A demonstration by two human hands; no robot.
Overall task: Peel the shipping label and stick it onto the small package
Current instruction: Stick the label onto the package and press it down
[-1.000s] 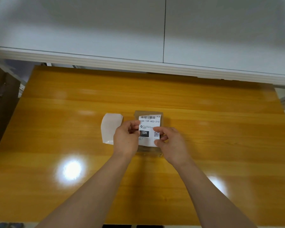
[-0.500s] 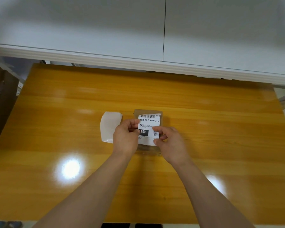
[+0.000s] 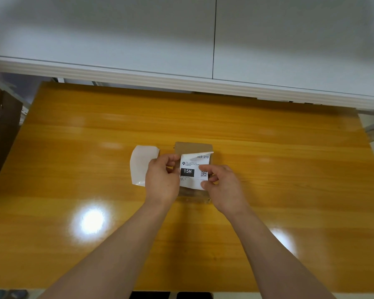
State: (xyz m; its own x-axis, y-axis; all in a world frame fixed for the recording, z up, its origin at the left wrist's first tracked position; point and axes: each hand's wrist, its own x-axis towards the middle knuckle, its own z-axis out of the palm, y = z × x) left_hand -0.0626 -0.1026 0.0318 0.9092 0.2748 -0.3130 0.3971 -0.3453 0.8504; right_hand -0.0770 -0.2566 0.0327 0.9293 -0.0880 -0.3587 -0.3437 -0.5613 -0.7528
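Observation:
A small brown package (image 3: 192,147) lies flat in the middle of the wooden table (image 3: 268,169). Over it I hold the white shipping label (image 3: 193,167), printed with "15H", a QR code and "A03-210". Its top edge curls toward me and hides the barcode. My left hand (image 3: 162,182) pinches the label's left edge. My right hand (image 3: 222,186) pinches its lower right corner. The package's near part is hidden under the label and my hands.
The peeled white backing sheet (image 3: 141,165) lies on the table just left of the package, partly under my left hand. A white cabinet (image 3: 181,39) rises behind the table's far edge. Two lamp reflections shine on the near tabletop.
The label's top edge has curled over toward me, covering the barcode that showed before. Both hands keep the same hold over the package.

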